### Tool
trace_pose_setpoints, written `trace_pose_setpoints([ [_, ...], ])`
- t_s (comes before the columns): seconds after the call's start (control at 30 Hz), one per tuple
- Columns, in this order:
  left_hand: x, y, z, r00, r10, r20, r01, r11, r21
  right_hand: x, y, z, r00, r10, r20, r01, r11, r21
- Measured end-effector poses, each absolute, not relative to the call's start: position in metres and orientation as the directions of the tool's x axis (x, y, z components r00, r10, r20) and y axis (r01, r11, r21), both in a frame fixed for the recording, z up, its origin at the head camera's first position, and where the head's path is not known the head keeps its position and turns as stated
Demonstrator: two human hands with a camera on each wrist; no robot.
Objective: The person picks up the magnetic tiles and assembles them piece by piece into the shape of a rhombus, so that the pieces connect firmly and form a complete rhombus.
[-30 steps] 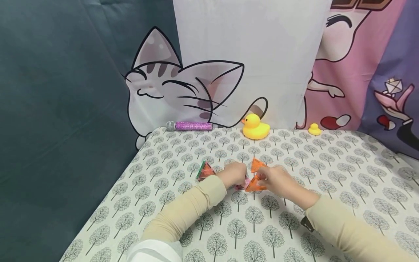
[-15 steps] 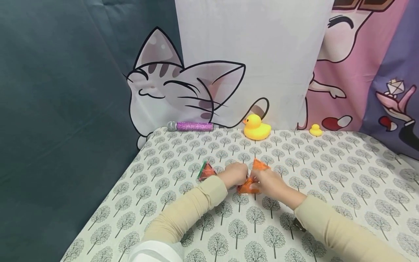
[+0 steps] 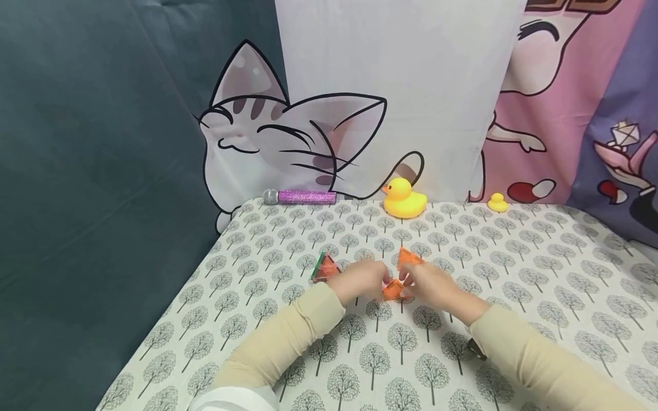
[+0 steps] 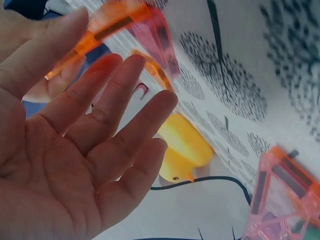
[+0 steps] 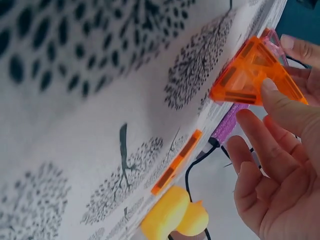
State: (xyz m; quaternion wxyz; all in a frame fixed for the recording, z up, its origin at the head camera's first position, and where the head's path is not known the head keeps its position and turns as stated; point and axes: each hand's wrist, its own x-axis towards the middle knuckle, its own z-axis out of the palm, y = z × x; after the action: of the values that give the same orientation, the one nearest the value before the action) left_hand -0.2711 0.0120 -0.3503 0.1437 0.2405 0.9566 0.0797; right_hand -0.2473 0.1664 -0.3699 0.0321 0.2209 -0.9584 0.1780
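Note:
My right hand (image 3: 432, 285) pinches a translucent orange triangular magnetic tile (image 5: 255, 75), its thumb on the tile's face. A pink magnetic tile (image 4: 162, 40) stands right against it, partly hidden. My left hand (image 3: 362, 279) is at the left side of these two tiles. In the left wrist view its fingers are loosely extended and spread, with thumb and index finger close around the orange tile's edge. Just behind my right hand, another orange triangular tile (image 3: 408, 258) lies on the cloth. A pink, orange and green tile shape (image 3: 325, 269) stands left of my left hand.
A tree-print cloth (image 3: 288, 342) covers the table. Along the back edge are a purple glitter microphone (image 3: 303, 197), a large yellow rubber duck (image 3: 404, 200) and a small one (image 3: 497, 203). A small dark object (image 3: 476, 348) shows beside my right sleeve. Printed curtains hang behind.
My right hand has brought the orange tile left against the pink one. My left hand's fingers have loosened from their tighter curl. The other tiles have stayed put.

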Motion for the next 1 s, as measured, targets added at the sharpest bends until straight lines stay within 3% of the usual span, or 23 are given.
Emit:
trace_pose_setpoints([
  [0.37, -0.264, 0.014, -0.352, -0.853, 0.494, -0.169, 0.471, 0.868, 0.157, -0.25, 0.177, -0.368, -0.897, -0.426, 0.118, -0.441, 0.843, -0.307],
  [1.0, -0.265, 0.011, -0.354, -0.84, 0.524, -0.14, 0.497, 0.847, 0.19, -0.27, 0.191, -0.369, -0.94, -0.339, 0.05, -0.34, 0.905, -0.257],
])
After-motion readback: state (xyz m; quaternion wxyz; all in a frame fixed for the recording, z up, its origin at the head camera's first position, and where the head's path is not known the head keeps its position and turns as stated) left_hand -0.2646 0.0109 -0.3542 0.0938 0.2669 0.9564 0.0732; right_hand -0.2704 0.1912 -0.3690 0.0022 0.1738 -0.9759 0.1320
